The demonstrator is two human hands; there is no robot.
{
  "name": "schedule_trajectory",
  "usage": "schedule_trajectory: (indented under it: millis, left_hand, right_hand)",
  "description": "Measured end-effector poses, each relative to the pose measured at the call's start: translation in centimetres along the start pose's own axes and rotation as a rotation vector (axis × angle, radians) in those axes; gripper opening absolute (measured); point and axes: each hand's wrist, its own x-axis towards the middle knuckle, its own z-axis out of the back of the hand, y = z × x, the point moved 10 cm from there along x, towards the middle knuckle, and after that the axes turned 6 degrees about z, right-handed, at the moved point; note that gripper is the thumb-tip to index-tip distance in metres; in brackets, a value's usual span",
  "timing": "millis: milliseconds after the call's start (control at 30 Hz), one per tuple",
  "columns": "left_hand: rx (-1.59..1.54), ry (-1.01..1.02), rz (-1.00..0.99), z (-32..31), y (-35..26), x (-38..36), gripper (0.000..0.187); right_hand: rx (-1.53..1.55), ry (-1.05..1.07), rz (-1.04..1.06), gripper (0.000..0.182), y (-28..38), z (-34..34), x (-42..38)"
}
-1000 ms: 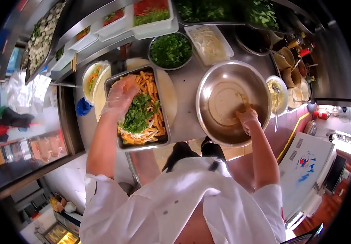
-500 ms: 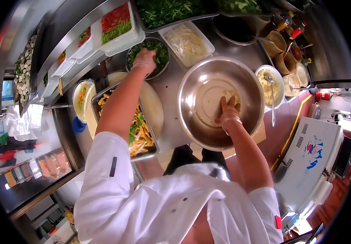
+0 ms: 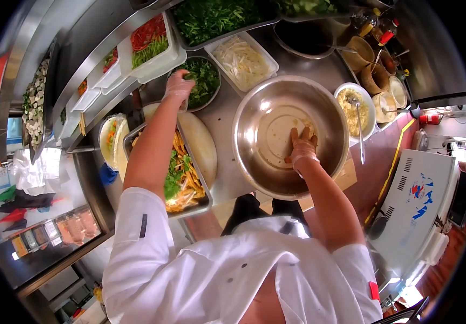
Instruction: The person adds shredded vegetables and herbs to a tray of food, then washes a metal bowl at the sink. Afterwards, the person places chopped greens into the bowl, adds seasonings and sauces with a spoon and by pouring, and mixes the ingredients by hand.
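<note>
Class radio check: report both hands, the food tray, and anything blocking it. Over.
Left hand at greens bowl, grip unclear. Right hand spread inside steel bowl. Left forearm partly blocks view of food tray.

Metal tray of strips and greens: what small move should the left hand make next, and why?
Perhaps the left hand should spread the leafy greens in the metal tray: they look bunched, while some golden-brown strips beyond them show bare.

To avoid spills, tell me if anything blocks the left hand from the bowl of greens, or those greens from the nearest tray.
Nothing visible blocks the left hand from the greens in the bowl. Toward the tray, only the bowl's rim and the flat round board lie between; the left forearm crosses above the tray.
</note>
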Motion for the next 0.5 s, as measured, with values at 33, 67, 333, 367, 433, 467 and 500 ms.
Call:
schedule_trajectory:
  millis: [33,67,333,367,433,467,500]
  left_hand:
    - [0.159,-0.033,-0.092,-0.4,-2.3,-0.5,0.073]
    - [0.261,-0.049,-0.148,-1.1,-3.8,-0.8,0.074]
    - [0.535,0.014,-0.178,-4.9,-6.4,0.0,0.054]
    - [0.471,-0.03,-0.185,-4.8,-5.5,0.9,0.053]
    - [0.324,-0.143,-0.194,-2.8,-5.2,0.7,0.053]
    - [0.202,-0.116,-0.178,-2.6,-3.6,2.2,0.056]
    - [0.052,-0.053,-0.07,-1.4,-3.3,1.2,0.06]
  right_hand:
    - [0.002,-0.005,-0.005,0.115,0.0,0.1,-0.1]
    - [0.009,-0.006,-0.005,0.116,0.0,-0.1,0.1]
    - [0.059,-0.035,0.007,0.118,-0.3,-0.7,0.2]
    - [0.054,-0.027,0.001,0.119,-0.4,-0.9,0.3]
    - [0.048,-0.012,-0.009,0.12,-0.5,-1.1,0.5]
    - [0.048,-0.009,-0.012,0.12,-0.6,-1.1,0.5]
    - [0.048,-0.006,-0.014,0.12,-0.5,-1.0,0.4]
